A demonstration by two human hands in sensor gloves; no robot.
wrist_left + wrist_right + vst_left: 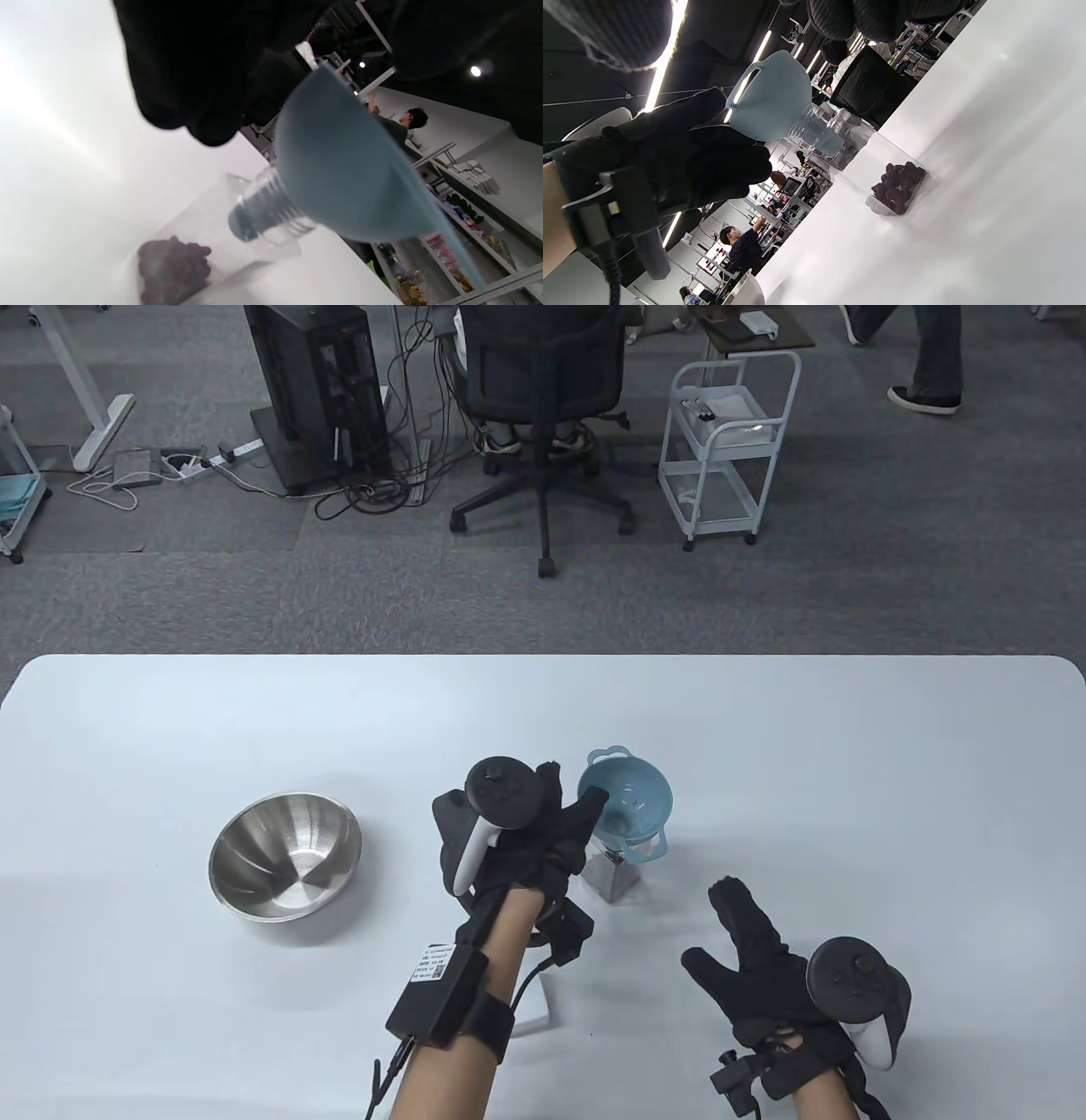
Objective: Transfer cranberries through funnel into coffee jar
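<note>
Left hand (509, 836) grips the funnel (626, 802) seated in the jar (878, 169). Right hand (764, 967) lies open, holding nothing. Only wrist views reveal cranberries (898, 188) inside.

On the surface (764, 729): 1 funnel (626, 802), 1 jar (612, 878), 1 steel bowl (285, 855), 1 white block (534, 1005). 2 gloved hands: left (509, 848), right (768, 976). Cranberries (897, 186): 1 clump in the jar, approx. a dozen, can't count exactly.
</note>
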